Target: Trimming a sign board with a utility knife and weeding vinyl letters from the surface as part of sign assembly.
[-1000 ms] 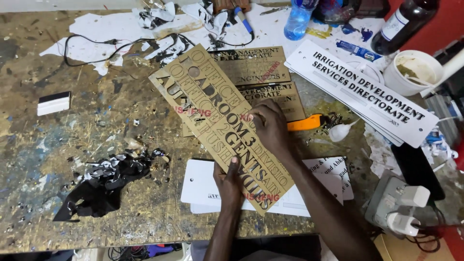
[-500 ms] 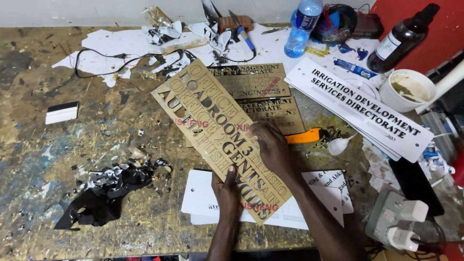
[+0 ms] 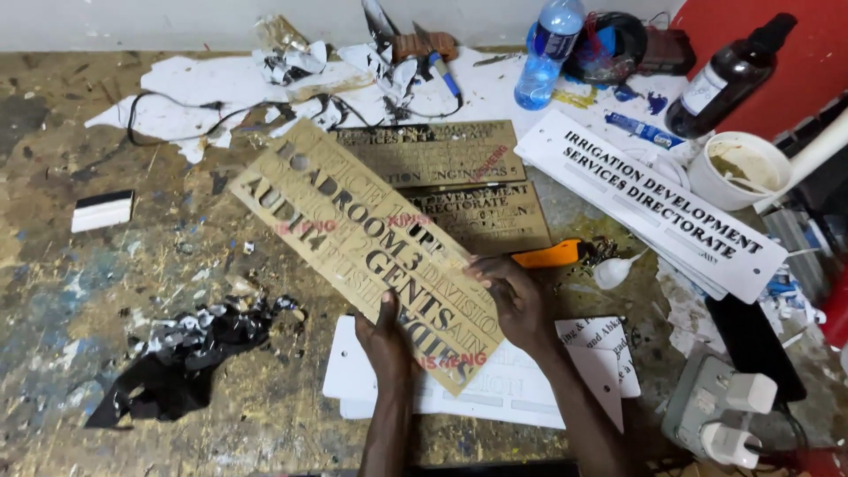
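There is one view only, from a camera on the person's head. It looks steeply down and forward over the counter (image 3: pixel 106 291), from close range, with the forearms rising from the bottom edge to the left hand (image 3: pixel 386 340) and right hand (image 3: pixel 517 300) near the lower centre. The far wall (image 3: pixel 132 22) runs as a thin strip along the top edge, so the view faces away from the person's body. A red panel (image 3: pixel 795 71) fills the top right corner. No second view shares the scene.
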